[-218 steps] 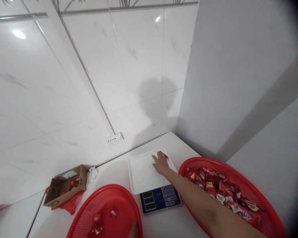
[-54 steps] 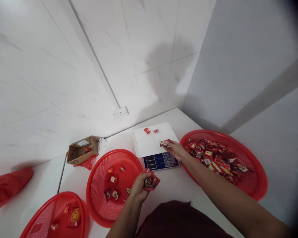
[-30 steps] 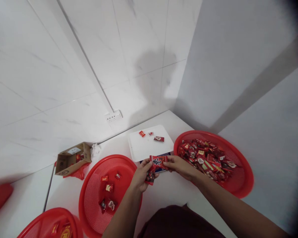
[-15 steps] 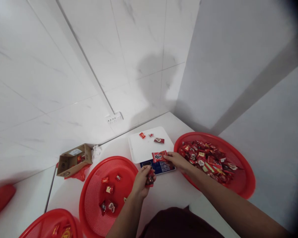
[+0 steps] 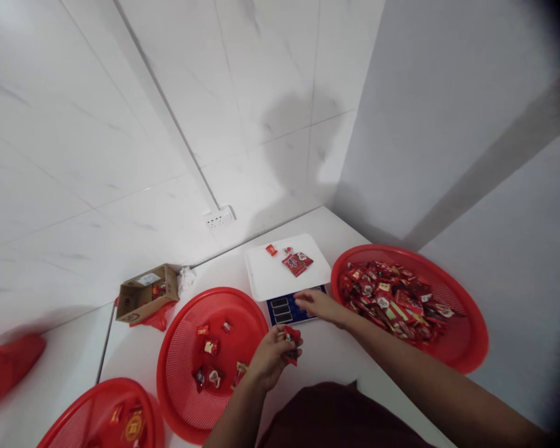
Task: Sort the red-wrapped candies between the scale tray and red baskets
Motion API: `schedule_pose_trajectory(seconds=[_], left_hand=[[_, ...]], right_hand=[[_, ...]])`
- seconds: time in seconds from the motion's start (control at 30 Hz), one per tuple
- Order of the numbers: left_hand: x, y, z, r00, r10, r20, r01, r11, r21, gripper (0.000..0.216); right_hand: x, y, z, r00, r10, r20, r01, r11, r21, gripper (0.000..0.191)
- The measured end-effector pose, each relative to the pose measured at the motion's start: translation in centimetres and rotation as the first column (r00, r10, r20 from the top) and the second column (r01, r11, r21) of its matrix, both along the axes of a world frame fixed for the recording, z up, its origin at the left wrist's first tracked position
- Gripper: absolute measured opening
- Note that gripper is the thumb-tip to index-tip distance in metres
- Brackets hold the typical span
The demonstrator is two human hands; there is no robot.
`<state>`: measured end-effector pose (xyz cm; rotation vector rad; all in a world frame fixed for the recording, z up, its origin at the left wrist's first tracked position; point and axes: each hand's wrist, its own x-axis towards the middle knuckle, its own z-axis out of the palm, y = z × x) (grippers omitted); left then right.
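Observation:
My left hand (image 5: 273, 358) is closed around some red-wrapped candies (image 5: 292, 346) in front of the scale. My right hand (image 5: 323, 305) holds nothing; its fingers are stretched out over the blue keypad panel (image 5: 280, 309) of the weighing scale. On the scale's white tray (image 5: 266, 281) lie a large red candy packet (image 5: 294, 264), a darker red one (image 5: 304, 257) touching it, and two small candies, one of them an orange-red piece (image 5: 271, 249).
To the right stands a red basket (image 5: 476, 339) heaped with wrapped candies. A red mesh basket (image 5: 173, 379) with several candies is at left, and another basket (image 5: 81, 407) lies nearer. Behind them sit a cardboard box (image 5: 140, 308) and a wall socket (image 5: 219, 218).
My right hand has let go of the large red packet, which now lies on the scale tray, and has drawn back slightly. My left hand still holds its candies.

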<state>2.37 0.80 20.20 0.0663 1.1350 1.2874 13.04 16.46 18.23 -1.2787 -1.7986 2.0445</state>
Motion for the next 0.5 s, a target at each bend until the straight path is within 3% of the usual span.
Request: schedule_pose_trajectory(seconds=[0.1,0.17,0.3,0.5], left_hand=[[0.8,-0.8,-0.6,0.988,-0.106,-0.112,0.112,0.992,0.055,0.039],[1.2,-1.2,-1.0,0.975,-0.15,-0.162,0.158,0.987,0.037,0.047],[1.6,-1.7,-1.5,0.975,-0.131,-0.18,0.128,0.991,-0.03,0.047],[1.5,-1.2,-1.8,0.976,-0.012,-0.219,0.008,1.0,-0.019,0.039]], right_hand=[[1.8,-3.2,0.3,0.942,0.319,-0.101,-0.327,0.942,-0.075,0.028],[2.7,-4.5,0.2,0.91,0.398,-0.116,-0.408,0.909,-0.081,0.026],[3.7,-5.3,-0.5,0.941,0.335,-0.047,-0.338,0.935,-0.11,0.021],[3.6,-4.6,-0.6,0.978,0.2,-0.058,-0.206,0.973,-0.106,0.023]])
